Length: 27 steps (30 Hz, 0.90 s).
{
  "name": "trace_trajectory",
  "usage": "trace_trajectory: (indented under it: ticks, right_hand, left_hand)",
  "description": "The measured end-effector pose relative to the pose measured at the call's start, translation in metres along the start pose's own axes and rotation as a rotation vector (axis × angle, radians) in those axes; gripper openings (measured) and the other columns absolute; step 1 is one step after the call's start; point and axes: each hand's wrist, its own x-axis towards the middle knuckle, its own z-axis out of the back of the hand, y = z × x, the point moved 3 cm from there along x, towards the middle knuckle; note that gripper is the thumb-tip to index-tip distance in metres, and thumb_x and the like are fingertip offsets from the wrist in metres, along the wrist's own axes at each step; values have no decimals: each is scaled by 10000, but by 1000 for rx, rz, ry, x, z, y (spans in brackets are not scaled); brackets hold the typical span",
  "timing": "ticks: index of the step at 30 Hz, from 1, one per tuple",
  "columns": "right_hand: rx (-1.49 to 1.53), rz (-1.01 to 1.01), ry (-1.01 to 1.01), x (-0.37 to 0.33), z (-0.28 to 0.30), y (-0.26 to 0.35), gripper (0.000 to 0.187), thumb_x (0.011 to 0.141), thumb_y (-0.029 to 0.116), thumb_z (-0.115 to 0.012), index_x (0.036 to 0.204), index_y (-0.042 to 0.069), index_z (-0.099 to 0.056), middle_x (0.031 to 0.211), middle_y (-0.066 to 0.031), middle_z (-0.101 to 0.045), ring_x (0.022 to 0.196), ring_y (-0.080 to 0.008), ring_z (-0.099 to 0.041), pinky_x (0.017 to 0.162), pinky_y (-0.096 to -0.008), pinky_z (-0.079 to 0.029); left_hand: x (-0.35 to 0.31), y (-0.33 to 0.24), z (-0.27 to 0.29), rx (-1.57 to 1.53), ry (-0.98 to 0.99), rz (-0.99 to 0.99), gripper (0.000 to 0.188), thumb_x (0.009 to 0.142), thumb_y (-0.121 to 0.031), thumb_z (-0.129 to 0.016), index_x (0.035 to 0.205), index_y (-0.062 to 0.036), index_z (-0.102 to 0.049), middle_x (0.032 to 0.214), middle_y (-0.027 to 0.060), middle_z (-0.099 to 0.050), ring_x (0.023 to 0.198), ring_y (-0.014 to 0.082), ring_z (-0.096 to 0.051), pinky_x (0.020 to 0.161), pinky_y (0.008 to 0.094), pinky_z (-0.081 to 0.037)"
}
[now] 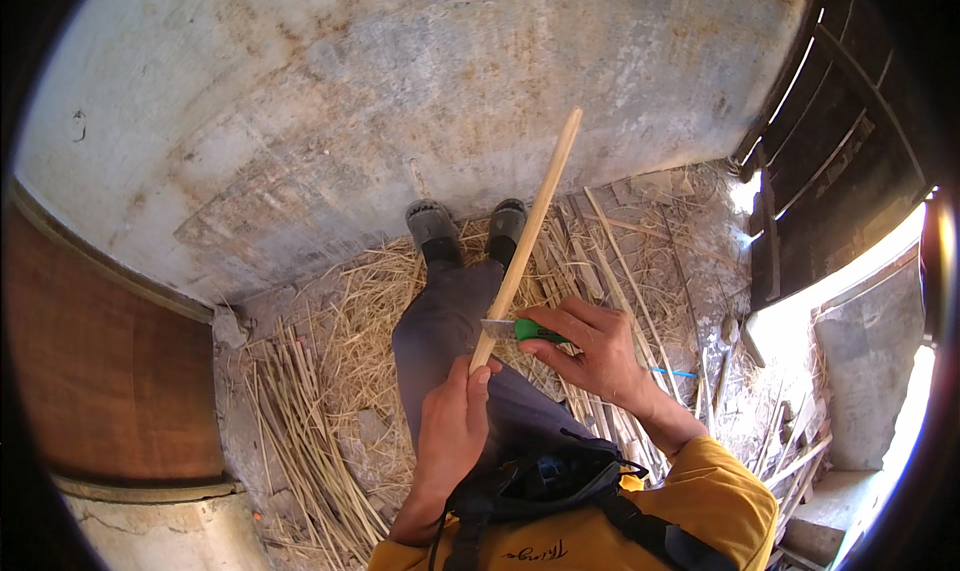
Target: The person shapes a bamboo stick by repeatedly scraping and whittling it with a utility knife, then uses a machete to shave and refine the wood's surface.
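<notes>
My left hand (456,418) is closed round the lower end of a long pale wooden stick (540,208), which slants up and away to the right in front of my legs. In my right hand (596,352) is a knife (535,332) with a green handle, gripped with the fingers wrapped round it. Its short metal blade lies across the stick just above my left hand, apparently touching the wood. The stick's far end is rounded and reaches up in front of the wall.
A stained plaster wall (400,101) rises ahead of my shoes (432,221). Straw and thin sticks (310,441) cover the floor on both sides. A brown wooden panel (110,361) stands at the left, dark boards (840,131) at the right. A black bag (545,476) hangs at my waist.
</notes>
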Motion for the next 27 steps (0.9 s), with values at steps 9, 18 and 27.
trace_trajectory:
  ticks: [9,18,27]
  right_hand:
    - [-7,0,22,-1,0,-2,408,910,339,-902,1257,150,-798,841,-13,-690,628,-211,-691,525,-372,-533]
    - [4,21,10,-2,-3,-1,400,908,355,-903,1240,158,-800,815,-12,-666,616,-214,-681,528,-375,-528]
    - [-103,30,-30,-3,-4,2,380,888,346,-916,1206,165,-810,810,6,-673,607,-193,-679,526,-355,-528]
  left_hand:
    - [1,-2,-3,1,-28,-35,251,1195,-175,-470,1165,-13,-658,693,85,-506,598,195,-527,597,368,-427]
    - [2,1,-6,21,-51,-63,245,1193,-171,-474,1154,-8,-653,702,103,-531,598,222,-554,597,376,-434]
    - [2,1,-8,54,-64,-67,234,1192,-159,-476,1140,2,-638,736,136,-568,629,271,-600,616,399,-472]
